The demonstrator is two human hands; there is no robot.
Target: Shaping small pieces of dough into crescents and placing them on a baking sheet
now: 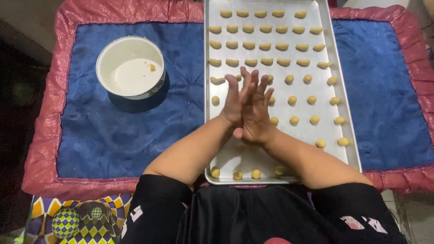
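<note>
While the palms are pressed flat against each other, I cannot see what, if anything, sits between them. The left hand [235,101] and the right hand [255,113] meet over the middle of the baking tray [337,72], fingers straight and pointing away from me, the left fingertips [246,74] a little ahead of the right ones. No gap between the palms; grasp contents: cannot tell.

Directly under and around the hands lie the dough balls [294,120], small, round, pale yellow, in rows across the near half of the tray. Some are touching the outline of the fingers in this view; a few are partly hidden by the hands and forearms. Beyond the fingertips, the far half holds the crescent-shaped dough pieces [266,46], four tidy rows reaching the far rim.

Open room: a bare strip of tray lies between the wrists and the near row of four balls [237,174] at the near rim. The right rim runs close to the last column of balls.

The tray rests on a blue cloth [135,131] with a shiny red border [40,149]. To the left, well apart from the tray, a white bowl [130,67] stands with crumbs inside. The blue cloth to the right of the tray is uncovered.
</note>
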